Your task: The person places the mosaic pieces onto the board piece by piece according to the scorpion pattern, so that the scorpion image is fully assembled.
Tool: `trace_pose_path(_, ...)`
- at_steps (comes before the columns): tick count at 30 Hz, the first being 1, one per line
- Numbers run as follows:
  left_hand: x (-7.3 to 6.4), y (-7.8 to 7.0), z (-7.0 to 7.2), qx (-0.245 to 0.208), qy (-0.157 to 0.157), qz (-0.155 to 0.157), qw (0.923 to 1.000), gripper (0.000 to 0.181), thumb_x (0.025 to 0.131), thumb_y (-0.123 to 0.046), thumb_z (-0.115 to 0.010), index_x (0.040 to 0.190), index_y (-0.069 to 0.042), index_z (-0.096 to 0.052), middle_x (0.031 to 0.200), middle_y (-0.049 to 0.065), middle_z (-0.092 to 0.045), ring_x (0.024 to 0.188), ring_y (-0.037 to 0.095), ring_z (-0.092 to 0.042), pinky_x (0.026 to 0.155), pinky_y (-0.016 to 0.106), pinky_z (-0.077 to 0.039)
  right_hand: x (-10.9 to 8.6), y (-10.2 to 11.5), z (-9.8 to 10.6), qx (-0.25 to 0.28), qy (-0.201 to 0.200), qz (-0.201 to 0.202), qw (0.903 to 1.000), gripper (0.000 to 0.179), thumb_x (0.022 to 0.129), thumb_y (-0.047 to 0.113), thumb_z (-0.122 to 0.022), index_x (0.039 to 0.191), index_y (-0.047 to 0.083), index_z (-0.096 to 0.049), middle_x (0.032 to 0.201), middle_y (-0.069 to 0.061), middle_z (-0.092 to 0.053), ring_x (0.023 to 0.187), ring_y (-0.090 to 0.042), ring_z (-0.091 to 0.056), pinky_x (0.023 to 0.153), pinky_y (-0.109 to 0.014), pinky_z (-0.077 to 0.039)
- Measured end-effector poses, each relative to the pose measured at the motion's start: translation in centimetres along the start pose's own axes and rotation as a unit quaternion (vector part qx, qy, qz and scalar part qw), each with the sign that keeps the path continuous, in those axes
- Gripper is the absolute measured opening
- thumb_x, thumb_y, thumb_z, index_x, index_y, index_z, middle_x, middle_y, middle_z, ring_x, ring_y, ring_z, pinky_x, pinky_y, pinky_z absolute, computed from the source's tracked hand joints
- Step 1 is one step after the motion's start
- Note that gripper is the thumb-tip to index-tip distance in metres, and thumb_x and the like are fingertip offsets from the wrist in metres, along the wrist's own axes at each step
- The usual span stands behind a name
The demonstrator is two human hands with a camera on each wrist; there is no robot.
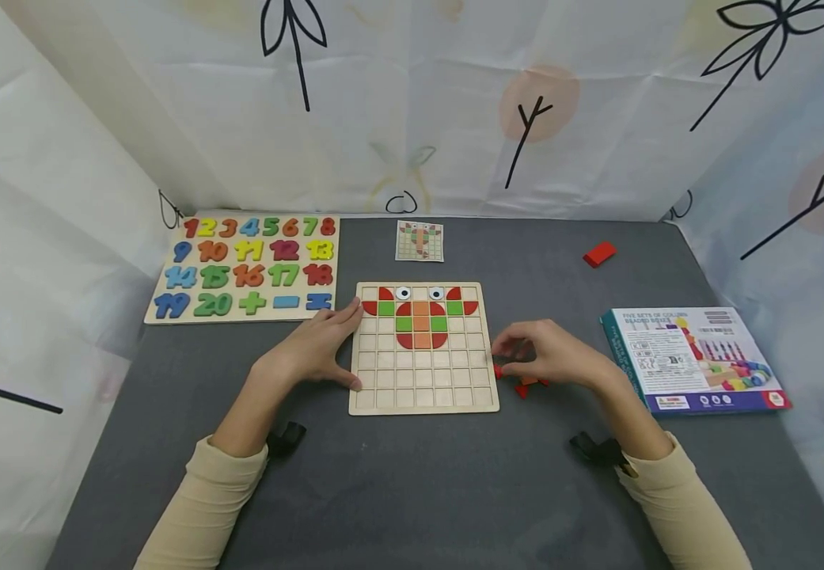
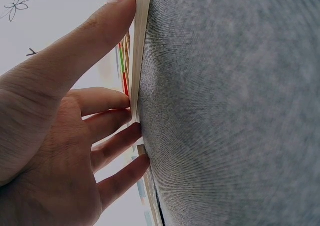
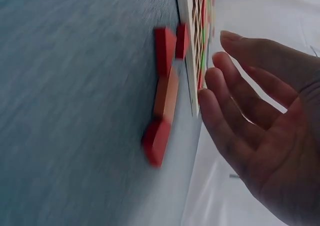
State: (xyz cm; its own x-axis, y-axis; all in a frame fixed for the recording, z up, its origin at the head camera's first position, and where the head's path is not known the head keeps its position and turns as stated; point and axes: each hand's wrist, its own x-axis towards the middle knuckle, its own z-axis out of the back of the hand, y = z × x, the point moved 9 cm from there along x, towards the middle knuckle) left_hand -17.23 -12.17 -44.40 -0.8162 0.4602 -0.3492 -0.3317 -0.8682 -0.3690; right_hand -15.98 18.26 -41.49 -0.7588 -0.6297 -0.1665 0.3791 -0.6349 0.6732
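Note:
A wooden grid board [image 1: 422, 388] lies at the middle of the table, its upper part filled with red, green, orange and eye-marked pieces. My left hand [image 1: 315, 344] rests against the board's left edge, thumb near the lower corner and fingers spread. Just beyond the right edge hovers my right hand [image 1: 554, 352], fingers loosely bent. Beneath it, in the right wrist view, lie red pieces [image 3: 164, 51] and an orange block [image 3: 166, 98] on the table, beside the board. No piece shows between the right hand's fingers; in the head view the hand partly hides the loose pieces.
A number puzzle board [image 1: 255, 314] stands at the back left. Behind the grid board lies a small pattern card [image 1: 419, 241]. A red block [image 1: 600, 254] sits at the back right, and a colourful box [image 1: 696, 360] lies to the right of my right hand.

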Motion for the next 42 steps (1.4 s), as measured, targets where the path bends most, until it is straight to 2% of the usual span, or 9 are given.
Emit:
trace_pose_path(6,0.1,0.0,0.0,0.0,0.002,-0.001,1.0,0.134,0.073,-0.052,-0.098,0.172,-0.004,-0.022,0.184,0.014,-0.017,0.156,0.044,-0.037,0.127,0.059,-0.038,-2.3,-1.8,0.4,-0.003,0.014,-0.022,0.9997,0.027,0.093,0.008,-0.086,0.118,0.006,-0.078,0.117,-0.009,-0.08,0.107,-0.028,-0.077,0.095,-0.047,-0.064)
trace_pose_path(12,0.2,0.1,-0.1,-0.002,0.002,-0.001,1.0,0.134,0.074,-0.052,-0.098,0.172,-0.004,-0.022,0.184,0.014,-0.017,0.156,0.044,-0.037,0.128,0.06,-0.037,-3.1,-2.8,0.4,-0.026,0.013,-0.026,0.9992,0.026,0.091,0.009,-0.088,0.115,0.009,-0.079,0.112,-0.003,-0.079,0.1,-0.019,-0.072,0.091,-0.038,-0.062)
trace_pose_path(18,0.1,0.1,0.0,-0.002,0.001,-0.002,1.0,0.133,0.074,-0.052,-0.098,0.172,-0.004,-0.022,0.184,0.014,-0.016,0.157,0.045,-0.036,0.128,0.06,-0.036,-2.8,-3.0,0.1,-0.042,0.006,-0.033,0.9986,0.022,0.091,0.008,-0.086,0.112,0.011,-0.08,0.103,0.002,-0.075,0.091,-0.012,-0.064,0.081,-0.028,-0.056)
trace_pose_path(31,0.2,0.1,0.0,-0.003,0.0,0.002,1.0,0.133,0.073,-0.052,-0.098,0.172,-0.004,-0.023,0.183,0.014,-0.019,0.156,0.044,-0.037,0.127,0.059,-0.039,-2.2,-2.5,0.5,-0.054,-0.025,-0.028,0.9978,0.02,0.09,0.008,-0.086,0.109,0.011,-0.08,0.095,0.004,-0.074,0.086,-0.012,-0.065,0.077,-0.027,-0.057)
trace_pose_path(37,0.2,0.1,0.0,-0.001,0.001,0.004,1.0,0.133,0.073,-0.053,-0.098,0.172,-0.004,-0.023,0.183,0.014,-0.019,0.156,0.044,-0.037,0.128,0.059,-0.038,-0.6,-0.6,0.3,-0.033,-0.04,0.007,0.9986,0.025,0.089,0.008,-0.086,0.113,0.011,-0.08,0.099,0.002,-0.075,0.089,-0.017,-0.066,0.079,-0.028,-0.058)
trace_pose_path(42,0.2,0.1,0.0,0.0,0.002,0.0,1.0,0.133,0.074,-0.053,-0.097,0.172,-0.003,-0.023,0.183,0.014,-0.018,0.157,0.045,-0.037,0.128,0.06,-0.037,1.1,1.4,-0.5,-0.011,-0.036,0.027,0.9989,0.027,0.089,0.01,-0.088,0.114,0.009,-0.08,0.099,0.0,-0.074,0.088,-0.02,-0.065,0.078,-0.029,-0.056)
